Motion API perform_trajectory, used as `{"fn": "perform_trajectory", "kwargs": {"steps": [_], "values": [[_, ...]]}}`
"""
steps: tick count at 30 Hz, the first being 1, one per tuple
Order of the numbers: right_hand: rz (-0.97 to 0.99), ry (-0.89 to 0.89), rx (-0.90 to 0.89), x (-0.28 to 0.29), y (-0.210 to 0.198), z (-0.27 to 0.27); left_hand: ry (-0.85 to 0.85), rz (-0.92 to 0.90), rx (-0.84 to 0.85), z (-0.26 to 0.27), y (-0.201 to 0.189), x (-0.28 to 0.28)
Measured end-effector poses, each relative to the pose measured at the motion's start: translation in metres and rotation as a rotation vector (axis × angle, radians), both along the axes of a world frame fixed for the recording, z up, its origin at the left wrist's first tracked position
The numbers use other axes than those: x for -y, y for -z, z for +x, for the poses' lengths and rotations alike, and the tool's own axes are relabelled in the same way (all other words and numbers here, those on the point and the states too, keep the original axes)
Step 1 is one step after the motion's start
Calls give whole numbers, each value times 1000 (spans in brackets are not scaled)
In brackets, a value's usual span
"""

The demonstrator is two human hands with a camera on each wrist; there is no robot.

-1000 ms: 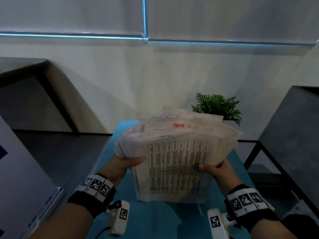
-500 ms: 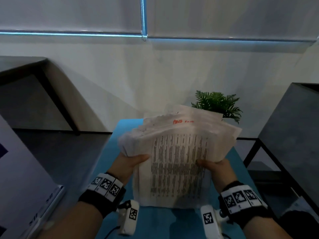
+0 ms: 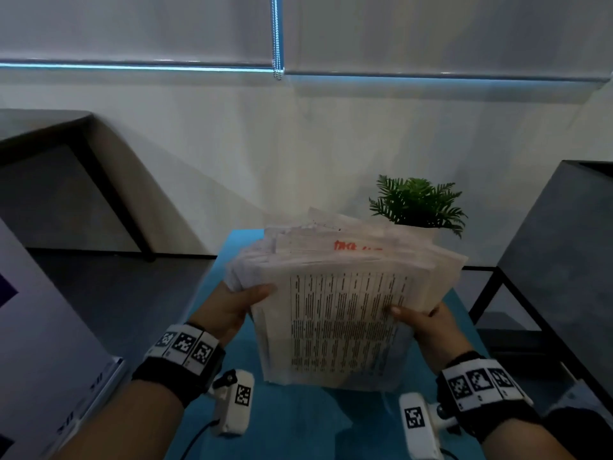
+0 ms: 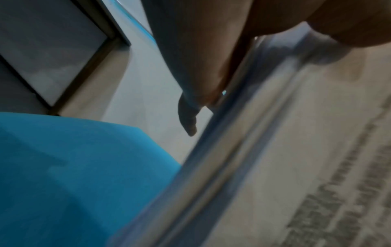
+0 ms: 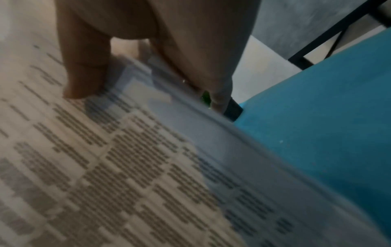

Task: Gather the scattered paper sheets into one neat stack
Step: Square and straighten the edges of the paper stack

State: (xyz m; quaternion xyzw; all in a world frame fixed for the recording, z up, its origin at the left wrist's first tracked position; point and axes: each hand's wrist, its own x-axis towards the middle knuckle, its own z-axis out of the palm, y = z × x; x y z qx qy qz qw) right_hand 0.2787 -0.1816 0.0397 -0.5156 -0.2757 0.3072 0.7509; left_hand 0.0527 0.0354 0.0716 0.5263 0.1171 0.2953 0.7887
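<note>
Left hand (image 3: 232, 310) and right hand (image 3: 428, 322) hold paper stack (image 3: 338, 313), seemingly above teal table (image 3: 298, 423).

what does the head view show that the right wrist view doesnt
Only the head view shows the left hand, the potted plant, the red writing on a rear sheet and the fanned, uneven top edges. Only the right wrist view shows the thumb pressed on the printed front page, close up, fingers behind. Both show the right hand gripping the paper stack above the blue table.
</note>
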Motion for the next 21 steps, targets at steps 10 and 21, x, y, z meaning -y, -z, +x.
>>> {"fn": "perform_trajectory", "kwargs": {"steps": [10,21], "values": [[0,-15,-5,-8,-6,-12,-69,-144,93,4,-4,26],[16,-4,58,-10,-8,-16,-80,-241,112,14,-16,19]]}}
